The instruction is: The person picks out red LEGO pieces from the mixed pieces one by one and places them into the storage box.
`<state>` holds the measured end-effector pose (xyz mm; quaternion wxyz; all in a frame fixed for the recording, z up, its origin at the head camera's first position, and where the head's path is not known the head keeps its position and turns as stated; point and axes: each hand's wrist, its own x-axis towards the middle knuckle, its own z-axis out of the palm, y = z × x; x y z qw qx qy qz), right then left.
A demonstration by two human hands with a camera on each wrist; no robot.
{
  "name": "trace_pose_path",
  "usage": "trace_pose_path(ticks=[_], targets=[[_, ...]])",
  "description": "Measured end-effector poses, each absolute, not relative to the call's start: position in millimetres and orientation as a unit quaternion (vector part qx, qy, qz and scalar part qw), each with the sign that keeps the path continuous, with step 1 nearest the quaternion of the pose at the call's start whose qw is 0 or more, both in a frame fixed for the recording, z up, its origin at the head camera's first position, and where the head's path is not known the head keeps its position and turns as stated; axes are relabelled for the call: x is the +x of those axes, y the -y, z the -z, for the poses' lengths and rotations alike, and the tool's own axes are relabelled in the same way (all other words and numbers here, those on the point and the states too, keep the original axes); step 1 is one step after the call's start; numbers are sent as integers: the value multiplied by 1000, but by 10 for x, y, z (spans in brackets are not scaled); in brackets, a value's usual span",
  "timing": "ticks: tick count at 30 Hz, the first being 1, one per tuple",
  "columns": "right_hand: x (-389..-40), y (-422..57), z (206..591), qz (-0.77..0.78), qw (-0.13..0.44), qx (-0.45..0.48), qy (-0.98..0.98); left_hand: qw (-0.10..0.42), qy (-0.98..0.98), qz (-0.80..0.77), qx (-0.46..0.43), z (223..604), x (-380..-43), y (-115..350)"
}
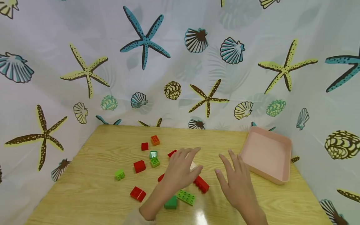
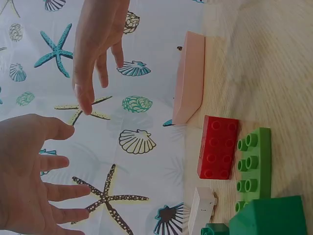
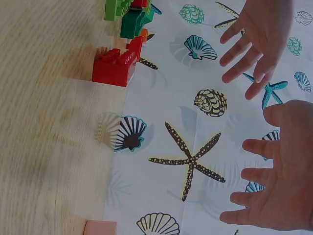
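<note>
A: ok, what's on that wood-grain table (image 1: pixel 92 162)?

B: biggest is the pink bin (image 1: pixel 267 153), near the right hand (image 1: pixel 237 179). That hand and the left hand (image 1: pixel 182 168) are both up in the air, fingers spread, holding 0 things.

A: and under them?

B: red 8-stud brick (image 1: pixel 202 185) lies lower, between the 2 hands and nearer the left. Light green 8-stud plate (image 1: pixel 186 197) is just in front of it, with a dark green brick (image 1: pixel 170 202) beside that.
</note>
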<state>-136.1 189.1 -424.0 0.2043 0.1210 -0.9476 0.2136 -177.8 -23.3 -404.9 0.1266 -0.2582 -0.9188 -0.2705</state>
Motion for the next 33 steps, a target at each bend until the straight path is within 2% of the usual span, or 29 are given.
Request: trace_pose_path(ticks=[5,16,27,33], targets=[[-1395,-1974,4227,-235,205,134,941,90,916,272,-282,3983,-1926,74],[-1441,-2089,4271,-240,148,98,954,41,906,309,-285,4069,-1999,-300],[-1455,-2186,4284,-228,146,85,959,55,916,277,-285,4167,-2012,-506],[-1463,-2223,4334,-226,145,87,959,94,917,256,-292,4200,-2030,-606]])
